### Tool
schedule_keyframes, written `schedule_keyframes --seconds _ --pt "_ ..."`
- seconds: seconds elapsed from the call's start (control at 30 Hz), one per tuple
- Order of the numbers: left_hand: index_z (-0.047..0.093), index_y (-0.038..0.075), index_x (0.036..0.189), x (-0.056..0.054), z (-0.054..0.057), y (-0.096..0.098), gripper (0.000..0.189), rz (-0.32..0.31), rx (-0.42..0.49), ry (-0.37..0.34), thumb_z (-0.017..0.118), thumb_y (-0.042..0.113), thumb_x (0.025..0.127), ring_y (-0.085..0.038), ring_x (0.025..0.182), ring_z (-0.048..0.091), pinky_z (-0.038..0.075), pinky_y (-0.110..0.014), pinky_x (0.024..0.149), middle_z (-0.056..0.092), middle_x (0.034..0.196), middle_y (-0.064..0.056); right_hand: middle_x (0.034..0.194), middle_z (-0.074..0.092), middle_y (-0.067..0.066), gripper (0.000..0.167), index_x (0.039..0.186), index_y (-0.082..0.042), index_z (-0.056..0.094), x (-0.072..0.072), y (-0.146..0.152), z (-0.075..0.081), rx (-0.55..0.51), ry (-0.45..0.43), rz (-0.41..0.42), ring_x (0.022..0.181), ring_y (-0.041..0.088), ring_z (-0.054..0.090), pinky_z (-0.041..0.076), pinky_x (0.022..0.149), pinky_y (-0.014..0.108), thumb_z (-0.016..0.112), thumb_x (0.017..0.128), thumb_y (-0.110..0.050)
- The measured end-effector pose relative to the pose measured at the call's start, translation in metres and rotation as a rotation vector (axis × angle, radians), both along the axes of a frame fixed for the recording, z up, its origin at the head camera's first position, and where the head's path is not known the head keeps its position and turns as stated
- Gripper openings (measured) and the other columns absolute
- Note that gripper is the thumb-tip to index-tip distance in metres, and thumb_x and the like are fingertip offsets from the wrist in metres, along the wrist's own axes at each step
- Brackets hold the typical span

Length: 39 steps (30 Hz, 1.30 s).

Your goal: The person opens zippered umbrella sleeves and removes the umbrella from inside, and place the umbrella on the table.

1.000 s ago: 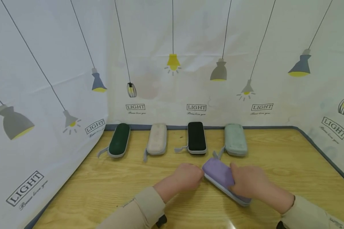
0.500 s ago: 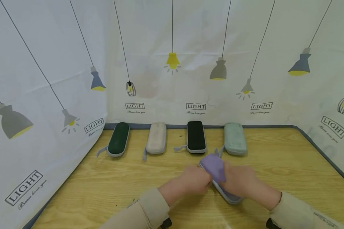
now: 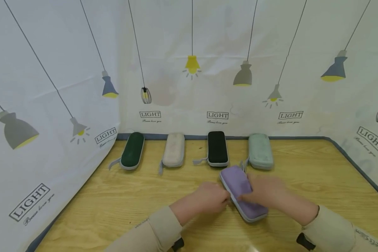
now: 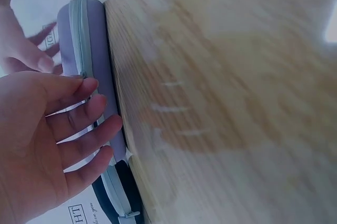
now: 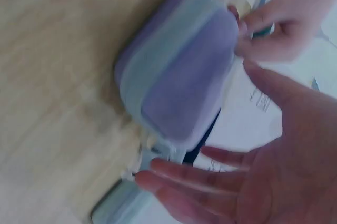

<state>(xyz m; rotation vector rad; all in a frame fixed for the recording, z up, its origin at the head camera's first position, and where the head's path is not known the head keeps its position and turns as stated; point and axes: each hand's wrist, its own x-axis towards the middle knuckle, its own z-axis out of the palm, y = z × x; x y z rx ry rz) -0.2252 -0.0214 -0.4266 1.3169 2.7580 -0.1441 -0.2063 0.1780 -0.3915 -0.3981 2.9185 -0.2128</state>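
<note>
A purple zipper case [image 3: 234, 180] with a pale grey zip band lies slantwise on the table, its lid down. My left hand [image 3: 209, 197] is at its left side; in the left wrist view thumb and forefinger pinch the zipper pull [image 4: 83, 75], the other fingers loosely bent. Over the case's right side is my right hand [image 3: 267, 190], its thumb reaching across the top. The right wrist view has that hand's fingers [image 5: 195, 176] straight and spread beside the case; whether they touch it is hard to tell, as this view is blurred.
Along the table's back edge stand a dark green case [image 3: 133, 150], a cream case [image 3: 174, 149], a black case [image 3: 217, 147] and a mint case [image 3: 260, 150], each with a grey strap. The mint one is close behind the purple case. A lamp-printed cloth [image 3: 176, 87] hangs behind.
My left hand has slid from the purple case's far corner along its side toward me. The case has shifted slightly left and turned. My right hand has shifted left, then slightly back right.
</note>
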Motion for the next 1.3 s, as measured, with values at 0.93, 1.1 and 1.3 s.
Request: schedule_keyframes --seconds 0.93,1.1,1.3 --pt "0.067 0.026 0.08 0.008 0.004 -0.003 0.02 -0.008 -0.052 0.126 0.059 0.031 0.097 -0.008 0.069 0.061 0.048 -0.026 0.058 0.064 0.074 0.013 0.146 0.047 -0.001 0.066 0.132 -0.036 0.062 -0.038 0.008 0.005 0.284 0.247 0.827 0.132 0.034 0.043 0.041 0.096 0.061 0.075 0.08 0.001" --pt "0.067 0.026 0.079 0.01 0.006 -0.004 0.02 0.0 -0.058 0.129 0.06 0.031 0.096 -0.007 0.072 0.061 0.048 -0.026 0.059 0.064 0.078 0.013 0.146 0.047 0.0 0.073 0.131 -0.039 0.061 -0.039 0.003 0.008 0.375 0.232 0.823 0.132 0.033 0.044 0.04 0.098 0.06 0.087 0.07 -0.008" --pt "0.066 0.026 0.079 0.008 0.004 -0.005 0.019 -0.015 -0.077 0.133 0.059 0.032 0.096 -0.008 0.073 0.062 0.049 -0.026 0.06 0.065 0.079 0.012 0.146 0.047 0.0 0.078 0.132 -0.037 0.06 -0.037 0.001 0.011 0.386 0.179 0.789 0.133 0.032 0.043 0.04 0.098 0.058 0.092 0.065 -0.014"
